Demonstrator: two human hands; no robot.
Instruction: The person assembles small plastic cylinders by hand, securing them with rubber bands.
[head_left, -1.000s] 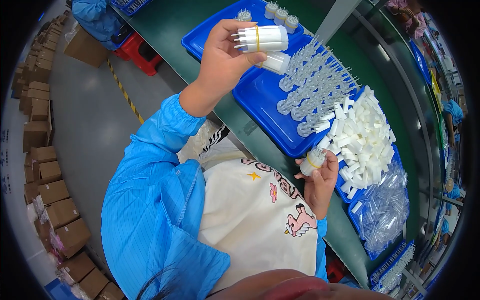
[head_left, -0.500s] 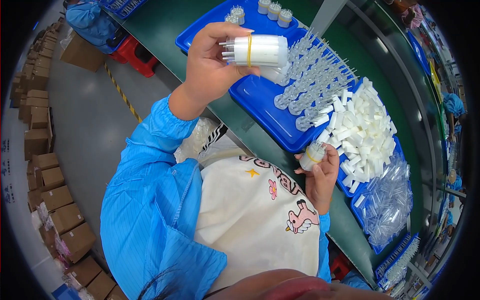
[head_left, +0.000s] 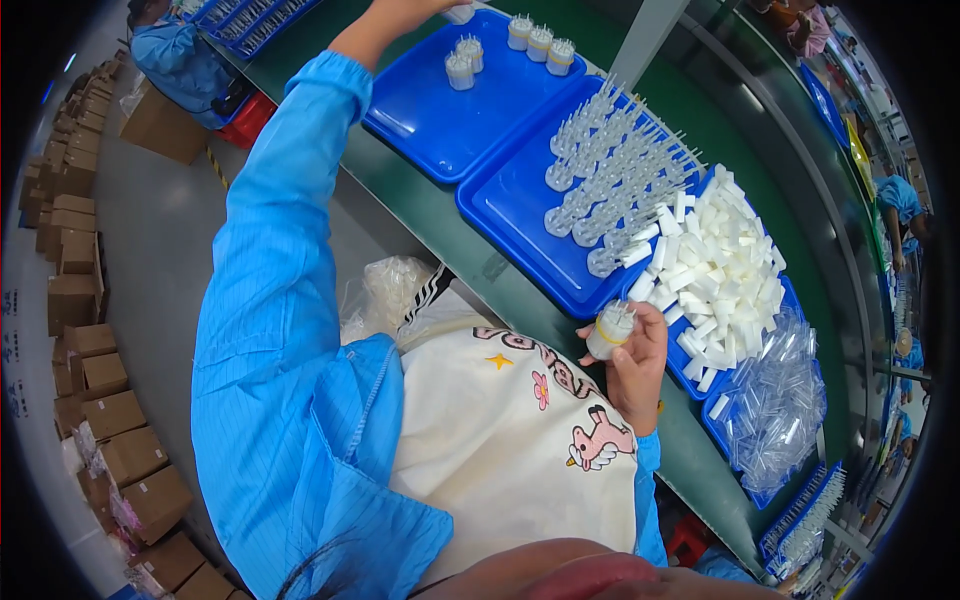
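My left hand [head_left: 402, 14] is stretched far out to the top edge, partly cut off there. Its fingers close round a white bundle [head_left: 459, 13], of which only a small part shows. My right hand [head_left: 640, 370] holds another bundle of white tubes [head_left: 608, 335], upright, bound with a yellow rubber band and with thin clear tips on top. It is in front of the heap of white pieces [head_left: 722, 270]. Below my left hand is a blue tray [head_left: 420, 120] with several banded bundles [head_left: 540, 43] standing in it.
The middle blue tray [head_left: 510, 205] carries rows of clear spiky parts [head_left: 620, 160]. Clear plastic tubes [head_left: 770, 400] fill a tray at the right. A grey post [head_left: 648, 40] rises behind the trays. Cardboard boxes [head_left: 130, 450] line the floor at left; a co-worker [head_left: 180, 60] sits at upper left.
My left hand has moved up and away with its bundle, from above the trays to the far edge. My right hand has shifted slightly left and down, still holding its bundle.
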